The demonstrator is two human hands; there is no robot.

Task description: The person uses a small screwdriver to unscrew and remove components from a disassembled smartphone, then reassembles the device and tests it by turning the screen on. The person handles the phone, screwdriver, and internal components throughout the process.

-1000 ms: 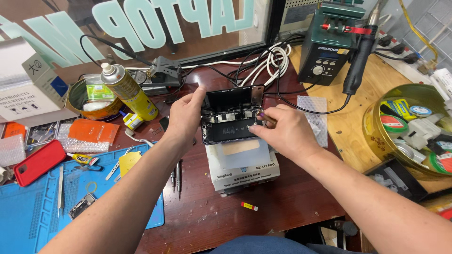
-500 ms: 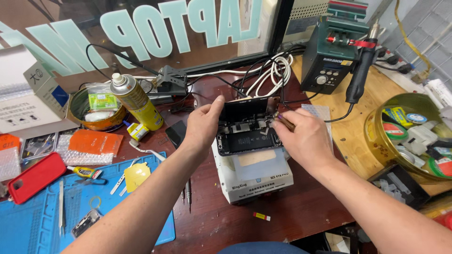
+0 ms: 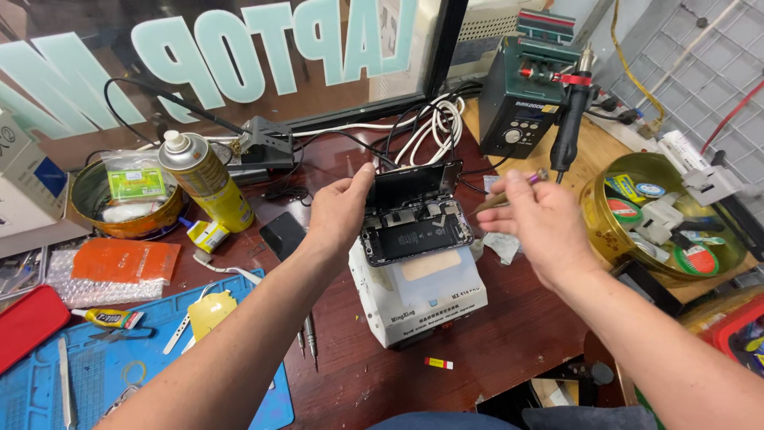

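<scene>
Opened black smartphone [image 3: 415, 232], battery exposed, atop white box-shaped heating unit [image 3: 422, 299] | left hand [image 3: 341, 213]: fingers grasping the phone's raised screen edge | right hand [image 3: 535, 227]: right of phone, fingers pinching thin brown-handled tool [image 3: 509, 191]

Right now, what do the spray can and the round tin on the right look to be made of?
The spray can looks like thin painted metal: glossy yellow body, bare silvery shoulder, white probably plastic nozzle. The round tin seems gold-lacquered metal, judging by its shiny rolled rim.

One opened phone [image 3: 418, 227], one spray can [image 3: 197, 177], two round tins [image 3: 127, 209] [image 3: 664, 215] — one glue tube [image 3: 110, 318].
</scene>
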